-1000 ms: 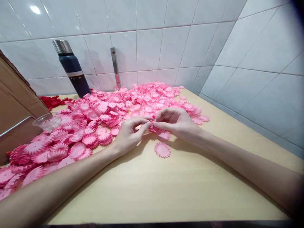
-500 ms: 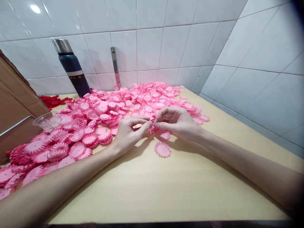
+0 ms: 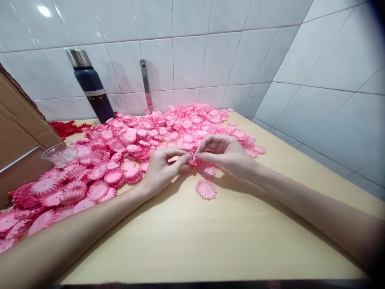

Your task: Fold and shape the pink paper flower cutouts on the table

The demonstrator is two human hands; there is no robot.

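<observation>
My left hand (image 3: 162,167) and my right hand (image 3: 227,155) meet fingertip to fingertip over the front edge of the pink pile, thumbs and index fingers pinched. Between the tips shows a small pink petal piece (image 3: 193,161), mostly covered by the fingers. Just below my right hand lies a pink scalloped disc (image 3: 207,170). Another pink scalloped disc (image 3: 206,189) rests flat on the table, nearer to me. Behind both hands spreads a heap of pink scalloped discs (image 3: 129,136), several with a small centre hole.
A dark blue bottle (image 3: 94,92) with a steel cap stands by the tiled wall. At the left are a cardboard box (image 3: 18,132), a clear plastic cup (image 3: 61,154) and red pieces (image 3: 67,128). A metal strip (image 3: 145,82) is fixed to the wall. The table (image 3: 210,241) is pale wood.
My fingertips have drawn slightly apart, and more of the pink petal piece shows between them. Everything else stays in place.
</observation>
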